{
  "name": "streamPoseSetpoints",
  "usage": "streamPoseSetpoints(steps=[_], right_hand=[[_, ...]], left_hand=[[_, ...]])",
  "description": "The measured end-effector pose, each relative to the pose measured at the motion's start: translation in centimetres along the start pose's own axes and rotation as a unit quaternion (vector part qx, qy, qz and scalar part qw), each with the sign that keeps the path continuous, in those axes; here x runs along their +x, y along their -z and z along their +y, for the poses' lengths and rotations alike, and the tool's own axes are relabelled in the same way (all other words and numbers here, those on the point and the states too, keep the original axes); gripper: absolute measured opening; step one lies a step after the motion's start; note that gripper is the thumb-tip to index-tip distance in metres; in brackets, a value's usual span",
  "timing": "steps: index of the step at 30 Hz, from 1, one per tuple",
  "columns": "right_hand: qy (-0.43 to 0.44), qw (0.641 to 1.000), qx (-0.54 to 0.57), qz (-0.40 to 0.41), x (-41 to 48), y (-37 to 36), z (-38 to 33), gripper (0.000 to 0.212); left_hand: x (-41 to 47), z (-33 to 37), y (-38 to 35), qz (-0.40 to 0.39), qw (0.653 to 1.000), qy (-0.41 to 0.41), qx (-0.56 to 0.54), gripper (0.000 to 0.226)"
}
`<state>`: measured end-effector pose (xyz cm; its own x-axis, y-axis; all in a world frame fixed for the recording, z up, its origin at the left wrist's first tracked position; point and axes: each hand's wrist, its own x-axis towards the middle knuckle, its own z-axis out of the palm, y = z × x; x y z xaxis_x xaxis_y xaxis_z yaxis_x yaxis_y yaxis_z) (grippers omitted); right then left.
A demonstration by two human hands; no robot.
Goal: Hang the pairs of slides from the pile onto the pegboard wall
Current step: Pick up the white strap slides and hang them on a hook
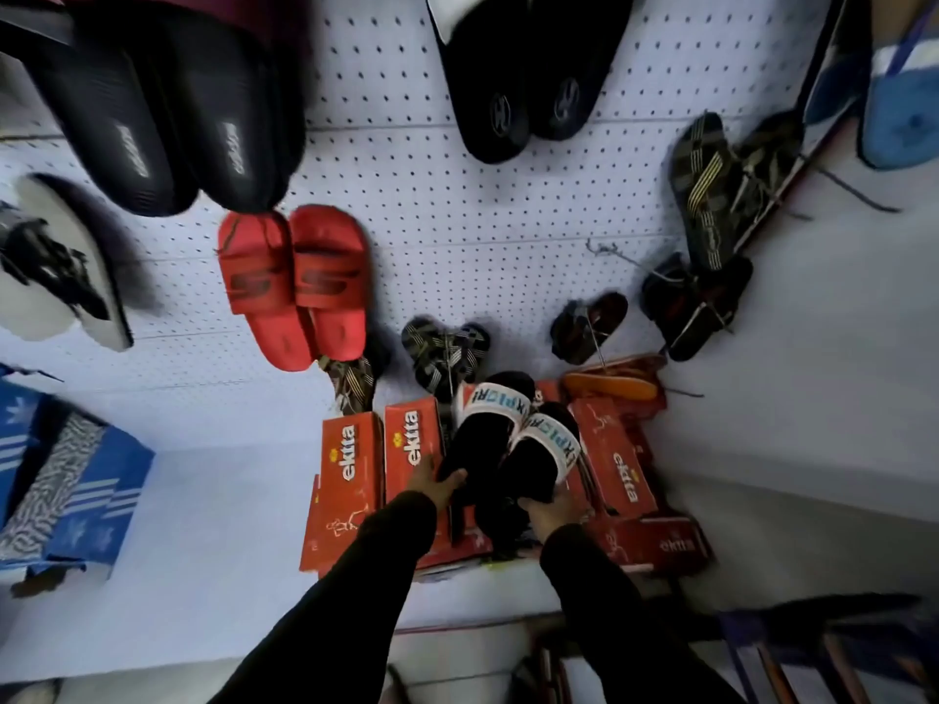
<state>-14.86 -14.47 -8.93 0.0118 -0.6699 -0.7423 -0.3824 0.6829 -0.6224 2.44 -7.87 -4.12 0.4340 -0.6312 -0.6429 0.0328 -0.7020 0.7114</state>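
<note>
A pair of black slides with white lettered straps (513, 439) is held up in front of the red boxes, low against the white pegboard wall (432, 205). My left hand (437, 482) grips the heel of the left slide. My right hand (556, 510) grips the heel of the right slide. Both sleeves are black. The slides' toes point up toward the wall. Several pairs hang on the pegboard: red slides (294, 287), two large black pairs (167, 119) (528, 68), and dark striped pairs (711, 185).
Red "ektta" shoe boxes (350, 480) stand in a row on the white shelf below the pegboard. Blue striped boxes (66, 480) sit at the left. An orange sole (609, 386) lies behind the boxes. A blue sandal (899, 94) hangs at top right.
</note>
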Motion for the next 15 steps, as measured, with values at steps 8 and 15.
streamPoseSetpoints(steps=[8,15], right_hand=[[-0.055,0.998,0.038,0.008,0.4,-0.5,0.3,0.041],[-0.097,0.991,0.089,-0.027,-1.9,2.0,-0.7,0.049]], left_hand=[[3.1,-1.1,-1.0,0.025,0.999,0.033,0.021,0.054],[1.6,-0.9,-1.0,-0.019,0.992,0.116,-0.044,0.036]])
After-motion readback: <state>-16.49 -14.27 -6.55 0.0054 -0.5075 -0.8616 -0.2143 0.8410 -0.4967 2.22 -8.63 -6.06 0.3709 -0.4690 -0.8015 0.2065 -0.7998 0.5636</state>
